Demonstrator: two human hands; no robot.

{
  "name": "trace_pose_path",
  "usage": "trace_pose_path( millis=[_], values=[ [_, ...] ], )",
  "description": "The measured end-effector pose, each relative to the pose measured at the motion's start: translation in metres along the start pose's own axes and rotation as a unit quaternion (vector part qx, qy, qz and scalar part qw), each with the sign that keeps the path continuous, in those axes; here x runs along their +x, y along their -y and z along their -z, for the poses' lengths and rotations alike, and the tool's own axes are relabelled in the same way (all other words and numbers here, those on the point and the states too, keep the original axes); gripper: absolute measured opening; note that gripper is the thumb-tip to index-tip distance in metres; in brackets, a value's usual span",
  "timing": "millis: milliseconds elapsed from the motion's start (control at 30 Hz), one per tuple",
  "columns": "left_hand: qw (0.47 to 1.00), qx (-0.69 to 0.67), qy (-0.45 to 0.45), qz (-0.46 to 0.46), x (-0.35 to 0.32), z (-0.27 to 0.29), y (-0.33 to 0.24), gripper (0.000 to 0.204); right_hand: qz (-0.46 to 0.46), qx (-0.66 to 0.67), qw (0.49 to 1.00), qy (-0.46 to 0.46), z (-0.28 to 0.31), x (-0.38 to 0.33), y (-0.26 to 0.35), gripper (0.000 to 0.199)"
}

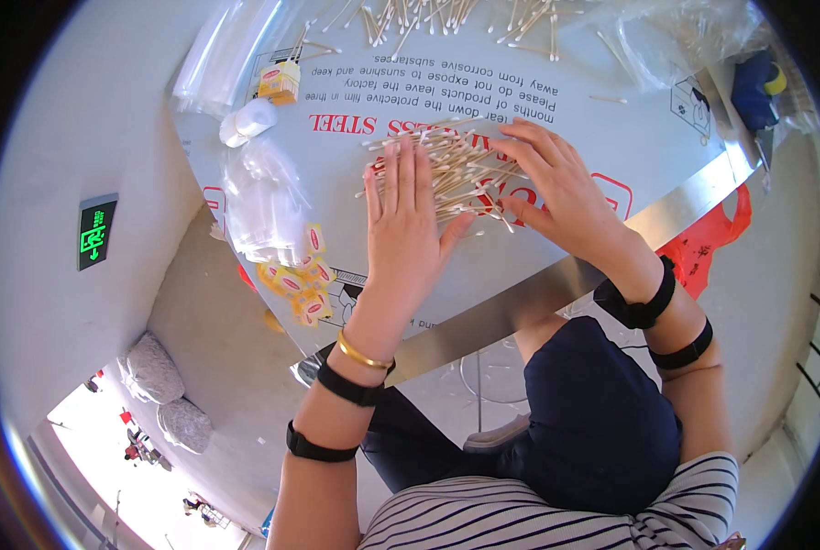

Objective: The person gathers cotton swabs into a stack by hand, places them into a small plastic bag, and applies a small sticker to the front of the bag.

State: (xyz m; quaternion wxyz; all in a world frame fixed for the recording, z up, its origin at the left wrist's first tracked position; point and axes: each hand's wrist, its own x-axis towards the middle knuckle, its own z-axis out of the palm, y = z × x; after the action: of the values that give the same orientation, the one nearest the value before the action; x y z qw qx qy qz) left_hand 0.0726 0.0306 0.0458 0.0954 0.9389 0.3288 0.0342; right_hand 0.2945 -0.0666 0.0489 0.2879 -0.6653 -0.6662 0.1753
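A loose pile of cotton swabs [456,167] with pale sticks and white tips lies on the table in front of me. My left hand [399,206] rests flat over the pile's left side, its fingers stretched out and pointing away from me. At the right side of the pile my right hand [556,183] has its fingers spread and slightly bent, the fingertips at the swab ends. No swab shows gripped in either hand. Parts of the pile are hidden under my left fingers.
Clear plastic bags [265,202] and yellow-and-white labels [302,284] lie on the left. Behind them stand a white roll [247,123] and a small yellow packet [280,82]. More swabs [419,16] are scattered at the far edge. A red bag [708,240] hangs by the metal table edge [556,295].
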Motion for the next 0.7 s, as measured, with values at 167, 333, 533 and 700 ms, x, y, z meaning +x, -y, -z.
trace_pose_path(
  millis=[167, 333, 533, 700],
  values=[
    [0.998, 0.056, -0.029, -0.018, 0.030, -0.012, 0.011, 0.093, -0.014, -0.007, 1.000, -0.014, -0.001, 0.001, 0.000, 0.058],
    [0.997, 0.049, -0.056, -0.001, 0.056, -0.022, 0.020, 0.095, -0.015, -0.010, 1.000, -0.022, 0.000, 0.001, -0.001, 0.058],
    [0.995, 0.047, -0.068, 0.057, 0.080, -0.031, 0.028, 0.093, -0.020, -0.020, 0.999, -0.021, 0.000, -0.002, -0.005, 0.056],
    [0.987, 0.074, -0.103, 0.101, 0.100, -0.037, 0.035, 0.086, -0.019, -0.020, 0.999, -0.024, -0.001, -0.001, -0.005, 0.056]
  ],
)
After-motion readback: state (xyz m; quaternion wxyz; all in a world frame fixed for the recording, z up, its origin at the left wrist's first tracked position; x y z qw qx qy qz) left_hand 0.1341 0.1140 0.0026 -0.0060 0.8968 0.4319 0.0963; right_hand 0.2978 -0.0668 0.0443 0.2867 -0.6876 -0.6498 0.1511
